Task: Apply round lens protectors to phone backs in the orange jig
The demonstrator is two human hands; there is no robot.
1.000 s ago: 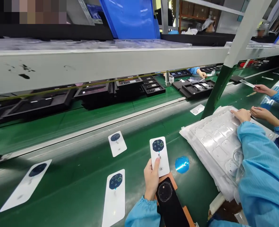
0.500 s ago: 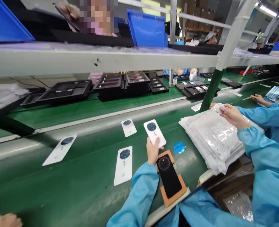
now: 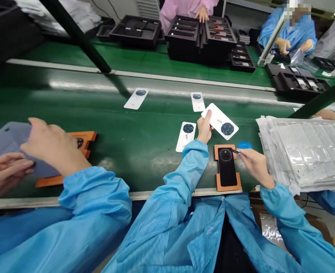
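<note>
My left hand (image 3: 204, 127) is closed on a white phone-shaped card (image 3: 217, 119) printed with a dark round camera pattern, held tilted above the belt. My right hand (image 3: 253, 163) pinches a small dark piece (image 3: 235, 151) at the camera edge of a black phone (image 3: 227, 172); I cannot make out its kind. That phone lies in an orange fixture (image 3: 221, 185) at the belt's near edge. Three similar cards lie on the belt: one near card (image 3: 185, 142), one far card (image 3: 198, 106) and one left card (image 3: 135, 101). A blue round film (image 3: 245, 145) lies beyond my right hand.
At left, a co-worker's hands (image 3: 54, 146) hold a grey-blue sheet (image 3: 11, 140) over another orange fixture (image 3: 91, 135). A stack of clear plastic-wrapped trays (image 3: 312, 151) stands at right. Black trays (image 3: 184, 47) and people line the far side. Dark green posts (image 3: 76, 36) cross the view.
The view has turned left and down. My right hand has come from above the wrapped stack, where it held a clear round piece, to the black phone. The card in my left hand has turned.
</note>
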